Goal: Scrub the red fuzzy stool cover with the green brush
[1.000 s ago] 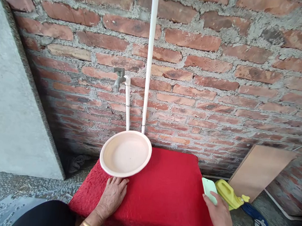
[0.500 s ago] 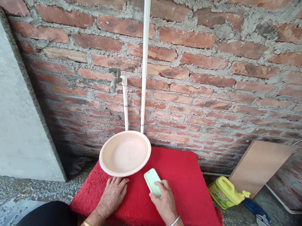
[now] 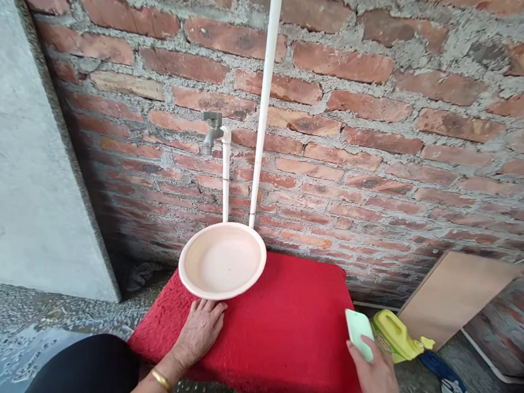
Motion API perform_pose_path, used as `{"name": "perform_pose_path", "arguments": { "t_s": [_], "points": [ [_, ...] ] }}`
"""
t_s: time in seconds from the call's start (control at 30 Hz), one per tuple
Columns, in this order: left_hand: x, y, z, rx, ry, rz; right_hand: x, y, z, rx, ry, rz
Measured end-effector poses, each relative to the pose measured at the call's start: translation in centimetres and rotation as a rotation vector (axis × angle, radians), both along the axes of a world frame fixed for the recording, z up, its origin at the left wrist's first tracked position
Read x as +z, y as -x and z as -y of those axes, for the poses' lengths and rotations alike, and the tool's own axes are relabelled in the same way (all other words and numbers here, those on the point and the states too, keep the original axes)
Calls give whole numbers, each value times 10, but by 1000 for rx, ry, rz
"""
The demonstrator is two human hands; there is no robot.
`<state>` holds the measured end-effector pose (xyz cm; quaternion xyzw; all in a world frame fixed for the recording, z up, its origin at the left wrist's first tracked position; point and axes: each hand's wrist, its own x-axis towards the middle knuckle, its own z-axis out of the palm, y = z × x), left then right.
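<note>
My right hand [image 3: 376, 372] grips a flat, pale green rectangular case [image 3: 359, 333] with rounded corners, held at the right side of the red cloth [image 3: 291, 313]. What kind of case it is, I cannot tell. Resting on the cloth just in front of a round cream basin [image 3: 224, 258], my left hand [image 3: 199, 330] has its fingers stretched out with nothing held. Its fingertips reach the basin's near rim. The basin sits at the back left of the cloth-covered surface and looks nearly bare inside, with one tiny dark speck.
A grey tap [image 3: 211, 133] on a white pipe rises behind the basin against the brick wall [image 3: 335, 113]. To the right stand a yellow jug [image 3: 397, 335], blue-and-white slippers [image 3: 449, 381] and a leaning board [image 3: 457, 292]. A grey slab [image 3: 42, 152] stands left; the floor there is wet.
My right hand has carried the pale green case from the middle of the cloth to its right side. The left hand stays by the basin; the view has shifted slightly.
</note>
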<state>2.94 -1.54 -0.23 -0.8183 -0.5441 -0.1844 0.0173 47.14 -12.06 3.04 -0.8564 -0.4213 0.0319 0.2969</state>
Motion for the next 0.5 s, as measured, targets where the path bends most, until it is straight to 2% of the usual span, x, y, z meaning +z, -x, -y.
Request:
{"name": "perform_pose_path", "arguments": {
  "t_s": [0.07,0.2,0.3,0.4,0.5],
  "points": [
    [-1,1,0,1,-1,0,-1,46,-10,114,-14,-93],
    [-2,2,0,-3,-7,-1,-2,152,-28,496,-31,-172],
    [-2,3,0,-5,-18,2,-1,201,-33,659,-15,-132],
    [-2,3,0,-4,-24,-1,-1,203,-33,666,8,-115],
    [-2,2,0,-6,-22,-4,-5,162,-30,565,11,-153]
  ]
}}
